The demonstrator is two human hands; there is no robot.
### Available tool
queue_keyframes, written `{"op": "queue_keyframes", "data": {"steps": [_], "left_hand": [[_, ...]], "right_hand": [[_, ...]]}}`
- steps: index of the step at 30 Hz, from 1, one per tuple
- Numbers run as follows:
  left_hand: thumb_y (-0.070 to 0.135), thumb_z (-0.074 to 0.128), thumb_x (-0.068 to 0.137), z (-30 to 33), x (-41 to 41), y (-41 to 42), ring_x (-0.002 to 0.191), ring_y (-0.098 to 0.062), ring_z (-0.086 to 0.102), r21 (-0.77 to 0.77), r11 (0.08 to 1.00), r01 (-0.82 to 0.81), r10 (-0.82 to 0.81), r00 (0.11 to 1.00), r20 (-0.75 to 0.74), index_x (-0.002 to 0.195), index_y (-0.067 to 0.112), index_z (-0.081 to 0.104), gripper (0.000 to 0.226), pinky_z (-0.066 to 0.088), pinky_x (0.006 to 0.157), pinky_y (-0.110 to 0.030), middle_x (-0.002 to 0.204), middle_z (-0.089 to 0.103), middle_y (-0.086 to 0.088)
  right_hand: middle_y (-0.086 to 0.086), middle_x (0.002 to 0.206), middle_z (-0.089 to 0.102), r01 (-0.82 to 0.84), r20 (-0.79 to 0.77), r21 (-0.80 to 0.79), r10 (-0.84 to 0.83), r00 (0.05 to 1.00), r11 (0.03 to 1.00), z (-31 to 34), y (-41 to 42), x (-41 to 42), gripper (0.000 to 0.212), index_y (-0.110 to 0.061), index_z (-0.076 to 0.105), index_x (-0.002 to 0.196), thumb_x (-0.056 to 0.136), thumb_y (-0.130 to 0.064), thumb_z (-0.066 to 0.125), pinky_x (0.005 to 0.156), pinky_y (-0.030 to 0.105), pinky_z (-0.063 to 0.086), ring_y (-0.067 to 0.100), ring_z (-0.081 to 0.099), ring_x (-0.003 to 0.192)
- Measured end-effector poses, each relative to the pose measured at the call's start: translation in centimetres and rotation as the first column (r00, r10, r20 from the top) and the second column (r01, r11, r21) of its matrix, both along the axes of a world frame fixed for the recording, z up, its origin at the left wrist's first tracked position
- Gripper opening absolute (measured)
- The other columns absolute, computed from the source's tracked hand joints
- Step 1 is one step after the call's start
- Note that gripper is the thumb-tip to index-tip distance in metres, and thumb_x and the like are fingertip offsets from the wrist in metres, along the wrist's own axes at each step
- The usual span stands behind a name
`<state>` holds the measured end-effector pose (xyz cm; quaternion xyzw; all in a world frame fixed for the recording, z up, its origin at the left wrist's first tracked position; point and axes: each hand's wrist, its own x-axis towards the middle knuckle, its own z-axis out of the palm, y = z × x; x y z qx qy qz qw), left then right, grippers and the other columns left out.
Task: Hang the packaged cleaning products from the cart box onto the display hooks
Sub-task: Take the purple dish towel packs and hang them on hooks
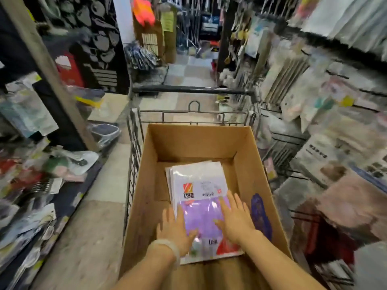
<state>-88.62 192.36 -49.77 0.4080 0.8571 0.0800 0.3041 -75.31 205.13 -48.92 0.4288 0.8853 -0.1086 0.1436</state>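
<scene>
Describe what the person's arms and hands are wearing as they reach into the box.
Both forearms are bare, with no sleeves or gloves in view. The left hand has a pale, whitish bangle bracelet around its wrist. The right hand and its wrist carry nothing visible.

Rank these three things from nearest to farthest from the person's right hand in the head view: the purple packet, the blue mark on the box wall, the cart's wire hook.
1. Purple packet: directly under the right hand.
2. Blue mark: on the box's right wall, beside the hand.
3. Wire hook: on the cart's far rail, beyond the box.
</scene>
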Motion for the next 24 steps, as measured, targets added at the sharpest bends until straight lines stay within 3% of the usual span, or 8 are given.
{"op": "queue_keyframes", "data": {"steps": [2,5,7,9,13,18,21,24], "left_hand": [[0.053,0.055,0.086,-1.5,-1.3,3.2,0.146,-0.028,0.004,0.112,0.972,-0.209,0.191,0.97,0.152,0.15,0.009,-0.004,0.097,0.011,0.116,-0.033,0.158,0.002,-0.015],[0.037,0.074,0.077,-3.8,-2.7,7.0,0.139,-0.032,0.026,0.16,0.798,-0.58,0.481,0.775,0.41,0.147,-0.001,0.014,0.099,0.025,0.111,-0.033,0.151,0.028,-0.021],[0.033,0.079,0.072,-5.4,-3.5,8.8,0.127,-0.035,0.044,0.121,0.695,-0.709,0.588,0.657,0.472,0.135,-0.006,0.032,0.088,0.037,0.103,-0.036,0.139,0.045,-0.024],[0.04,0.078,0.071,-6.4,-4.2,9.9,0.124,-0.037,0.047,0.043,0.64,-0.767,0.676,0.588,0.444,0.132,-0.008,0.036,0.088,0.04,0.1,-0.038,0.135,0.047,-0.026],[0.045,0.08,0.066,-7.9,-5.5,10.2,0.123,-0.037,0.048,-0.084,0.612,-0.786,0.744,0.537,0.397,0.13,-0.005,0.045,0.089,0.04,0.102,-0.042,0.134,0.05,-0.023],[0.033,0.079,0.072,-7.7,-5.7,9.0,0.102,-0.033,0.061,-0.121,0.57,-0.813,0.737,0.44,0.513,0.114,-0.001,0.055,0.059,0.046,0.081,-0.034,0.116,0.064,-0.019],[0.031,0.077,0.075,-6.0,-4.9,7.9,0.095,-0.031,0.063,-0.017,0.575,-0.818,0.683,0.468,0.561,0.112,0.001,0.057,0.052,0.044,0.075,-0.031,0.108,0.067,-0.014],[0.034,0.077,0.074,-2.9,-4.8,6.4,0.08,-0.022,0.064,0.121,0.58,-0.806,0.599,0.522,0.607,0.107,0.008,0.057,0.047,0.048,0.067,-0.03,0.099,0.068,-0.008]], "right_hand": [[0.014,0.157,-0.013,0.089,-0.043,-0.106,-0.094,0.995,0.99,-2.1,3.1,-1.5,0.084,-0.019,-0.007,0.15,0.091,-0.054,0.043,0.116,0.041,0.006,0.03,-0.005,0.145],[0.019,0.157,0.001,0.269,-0.159,-0.286,-0.322,0.933,0.92,-5.1,6.4,-3.2,0.1,-0.008,-0.004,0.149,0.084,-0.053,0.058,0.115,0.034,0.013,0.031,0.008,0.144],[0.021,0.152,0.021,0.396,-0.233,-0.426,-0.522,0.82,0.813,-6.8,7.7,-4.0,0.103,-0.002,0.009,0.147,0.077,-0.045,0.07,0.111,0.037,0.025,0.033,0.025,0.139],[0.024,0.14,0.04,0.498,-0.272,-0.475,-0.659,0.701,0.725,-8.1,8.1,-4.5,0.096,0.002,0.027,0.14,0.07,-0.039,0.079,0.105,0.042,0.034,0.035,0.04,0.129],[0.021,0.119,0.057,0.566,-0.304,-0.519,-0.757,0.578,0.641,-9.4,7.8,-5.4,0.074,0.002,0.052,0.119,0.062,-0.031,0.086,0.092,0.041,0.046,0.034,0.056,0.111],[0.02,0.1,0.07,0.468,-0.197,-0.814,-0.922,0.334,0.343,-9.2,6.6,-4.7,0.039,0.0,0.068,0.1,0.063,-0.001,0.082,0.086,0.05,0.053,0.033,0.068,0.091],[0.019,0.101,0.069,0.447,-0.275,-0.814,-0.925,0.264,0.37,-7.3,5.1,-4.0,0.042,0.001,0.062,0.106,0.067,0.0,0.079,0.087,0.05,0.053,0.034,0.067,0.092],[0.016,0.101,0.069,0.416,-0.436,-0.748,-0.856,0.279,0.517,-3.2,3.3,-3.7,0.04,-0.001,0.062,0.106,0.07,-0.005,0.079,0.085,0.05,0.053,0.031,0.066,0.094]]}}
